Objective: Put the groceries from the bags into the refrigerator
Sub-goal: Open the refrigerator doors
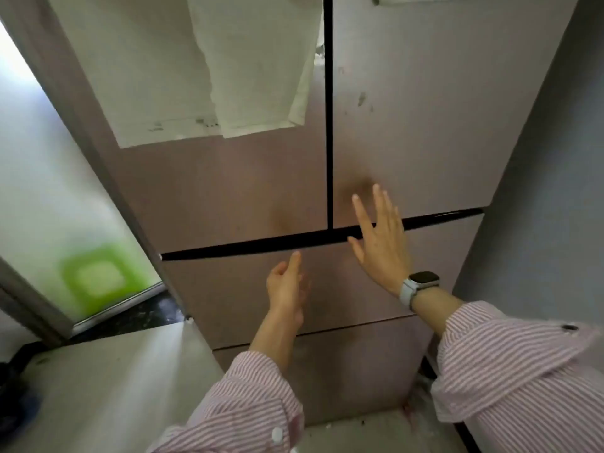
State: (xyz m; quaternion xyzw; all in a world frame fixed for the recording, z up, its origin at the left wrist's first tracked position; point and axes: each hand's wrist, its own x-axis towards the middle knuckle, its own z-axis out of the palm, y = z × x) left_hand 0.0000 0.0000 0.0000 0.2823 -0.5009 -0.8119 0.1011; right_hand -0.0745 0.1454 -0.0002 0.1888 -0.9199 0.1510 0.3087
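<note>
A pinkish refrigerator [408, 132] fills the view, with two upper doors split by a dark vertical seam and drawers below a dark horizontal gap; every door and drawer is closed. My right hand [379, 243] is flat with straight, spread fingers at the bottom edge of the right upper door, over the gap. My left hand [287, 286] hangs in front of the top drawer just below the gap, fingers relaxed and holding nothing. No bags or groceries are in view.
White cloths [248, 70] hang over the left upper door. A pale counter [108, 387] juts out at lower left beside the fridge. Behind it is a frosted glass door [65, 223] with a green shape showing through. A grey wall [549, 223] stands at right.
</note>
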